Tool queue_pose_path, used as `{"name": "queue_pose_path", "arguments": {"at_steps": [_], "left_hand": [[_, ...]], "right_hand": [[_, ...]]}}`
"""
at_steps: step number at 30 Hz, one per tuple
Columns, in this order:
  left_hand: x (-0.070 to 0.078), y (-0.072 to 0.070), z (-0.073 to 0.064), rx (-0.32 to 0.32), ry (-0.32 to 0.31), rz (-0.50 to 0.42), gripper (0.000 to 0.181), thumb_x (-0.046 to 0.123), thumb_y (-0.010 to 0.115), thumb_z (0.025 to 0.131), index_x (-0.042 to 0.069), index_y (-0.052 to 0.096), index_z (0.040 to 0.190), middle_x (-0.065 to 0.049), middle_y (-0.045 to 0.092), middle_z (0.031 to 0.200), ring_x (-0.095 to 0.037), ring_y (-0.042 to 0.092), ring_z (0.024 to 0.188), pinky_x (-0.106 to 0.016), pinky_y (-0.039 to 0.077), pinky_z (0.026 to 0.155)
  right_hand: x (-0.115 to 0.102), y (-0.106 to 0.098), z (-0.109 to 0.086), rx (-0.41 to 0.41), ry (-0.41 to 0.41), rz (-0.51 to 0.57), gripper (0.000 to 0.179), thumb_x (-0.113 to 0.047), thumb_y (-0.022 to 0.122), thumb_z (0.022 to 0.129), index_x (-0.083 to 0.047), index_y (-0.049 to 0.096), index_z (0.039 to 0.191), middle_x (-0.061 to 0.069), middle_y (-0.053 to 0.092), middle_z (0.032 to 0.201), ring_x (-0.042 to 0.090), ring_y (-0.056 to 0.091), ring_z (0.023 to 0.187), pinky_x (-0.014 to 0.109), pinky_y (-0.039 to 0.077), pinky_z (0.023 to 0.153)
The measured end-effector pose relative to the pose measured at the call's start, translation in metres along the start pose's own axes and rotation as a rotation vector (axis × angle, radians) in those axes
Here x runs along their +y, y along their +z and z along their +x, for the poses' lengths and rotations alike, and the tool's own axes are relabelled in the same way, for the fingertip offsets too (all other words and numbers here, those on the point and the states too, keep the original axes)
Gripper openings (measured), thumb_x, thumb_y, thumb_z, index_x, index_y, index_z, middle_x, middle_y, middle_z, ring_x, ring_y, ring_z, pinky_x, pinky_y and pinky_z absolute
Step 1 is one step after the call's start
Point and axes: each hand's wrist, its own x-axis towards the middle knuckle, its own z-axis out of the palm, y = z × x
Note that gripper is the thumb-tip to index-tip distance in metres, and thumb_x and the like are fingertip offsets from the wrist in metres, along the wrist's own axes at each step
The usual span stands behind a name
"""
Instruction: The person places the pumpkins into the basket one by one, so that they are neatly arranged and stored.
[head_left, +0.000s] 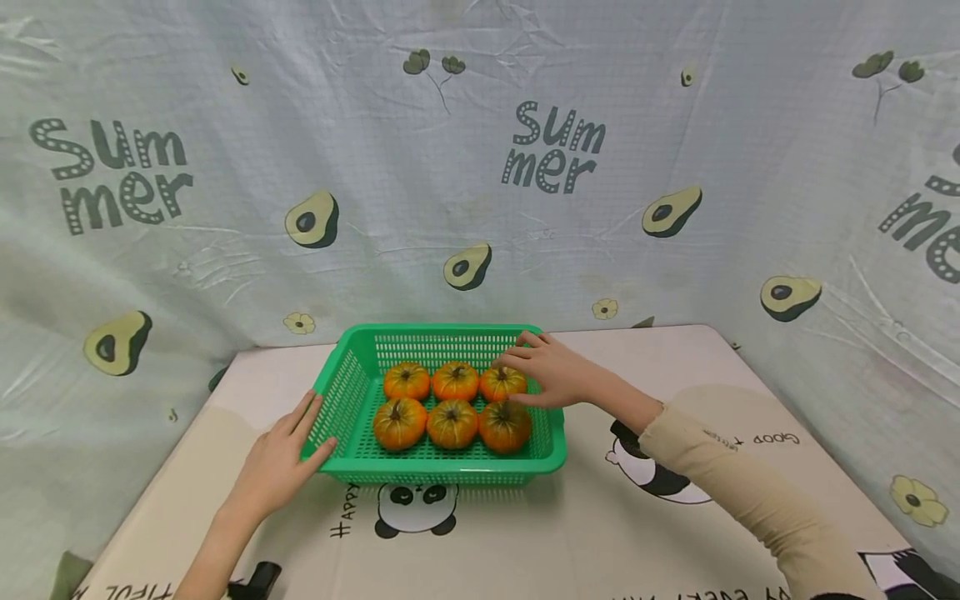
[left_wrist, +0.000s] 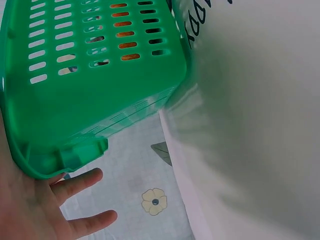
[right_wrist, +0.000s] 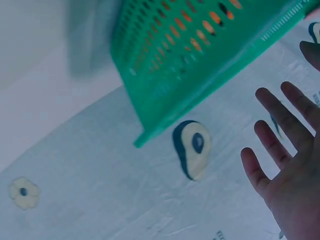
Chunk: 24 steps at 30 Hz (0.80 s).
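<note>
A green plastic basket (head_left: 442,468) with slotted walls stands on the table, and small orange-and-green pumpkins (head_left: 452,423) lie inside it in two rows. My left hand (head_left: 273,467) rests at the basket's left rim, fingers stretched along the side and thumb near the front corner. From the left wrist view, the basket's rim crosses in front of that palm, with two fingers extended below it. Over the basket's right side is my right hand (head_left: 558,371), its fingers reaching above the back-right pumpkin (head_left: 501,385). The right wrist view shows its fingers spread, with nothing held.
Pale cloth (head_left: 480,208) printed with avocados and lettering hangs behind and beside the table. Panda drawings and words mark the tabletop (head_left: 592,533). A small black object (head_left: 258,579) shows beside the left forearm at the lower edge.
</note>
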Motion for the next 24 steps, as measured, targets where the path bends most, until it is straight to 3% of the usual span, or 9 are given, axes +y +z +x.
{"name": "queue_pose_path", "arguments": {"at_steps": [8, 16, 24], "left_hand": [[-0.001, -0.001, 0.0, -0.043, -0.029, -0.078, 0.067, 0.038, 0.05, 0.089, -0.002, 0.028, 0.138, -0.022, 0.027, 0.143, -0.046, 0.037, 0.118, -0.058, 0.037, 0.088], [-0.002, -0.003, -0.002, -0.085, -0.059, -0.151, 0.067, 0.035, 0.048, 0.09, 0.0, 0.023, 0.141, -0.021, 0.02, 0.146, -0.047, 0.031, 0.123, -0.061, 0.033, 0.09], [-0.005, -0.002, -0.007, -0.036, -0.017, -0.18, 0.061, 0.03, 0.048, 0.091, 0.0, 0.026, 0.14, -0.021, 0.024, 0.145, -0.046, 0.031, 0.124, -0.059, 0.031, 0.093]], "right_hand": [[0.012, 0.018, -0.038, 0.075, 0.096, 0.035, 0.043, -0.037, 0.059, 0.082, -0.017, 0.054, 0.119, 0.0, 0.061, 0.11, 0.02, 0.045, 0.1, 0.039, 0.038, 0.081], [0.021, 0.034, -0.06, 0.188, 0.173, 0.055, 0.038, -0.032, 0.06, 0.083, -0.015, 0.056, 0.116, -0.001, 0.062, 0.107, 0.017, 0.045, 0.095, 0.036, 0.037, 0.077], [0.025, 0.047, -0.084, 0.265, 0.244, 0.032, 0.037, -0.026, 0.065, 0.079, -0.012, 0.058, 0.113, 0.001, 0.063, 0.104, 0.019, 0.046, 0.093, 0.037, 0.038, 0.074]]}}
